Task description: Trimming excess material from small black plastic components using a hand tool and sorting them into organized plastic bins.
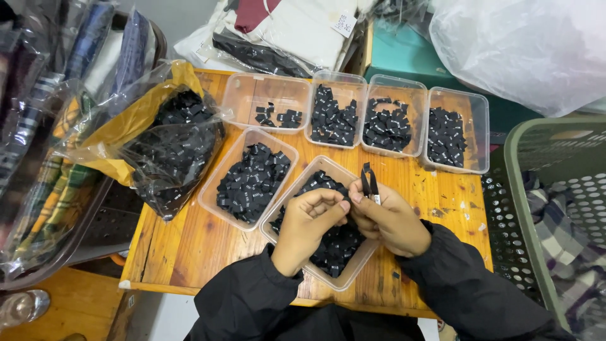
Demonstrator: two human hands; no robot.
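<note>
My left hand (309, 224) and my right hand (391, 221) meet over a clear plastic tub (353, 268) full of small black fabric labels (331, 246) on a wooden table (189, 243). The right hand pinches a folded black label (369, 182) that sticks up above its fingers. The left hand's fingers curl toward the right hand's fingertips, touching them; whether it holds a label of its own is hidden. Both arms wear black sleeves.
Another tub of black labels (249, 180) lies left of my hands; a row of tubs (391, 123) with labels lines the table's far edge. A clear bag of labels (170, 148) sits at left. A green basket (555, 208) stands right; bagged fabrics at left and back.
</note>
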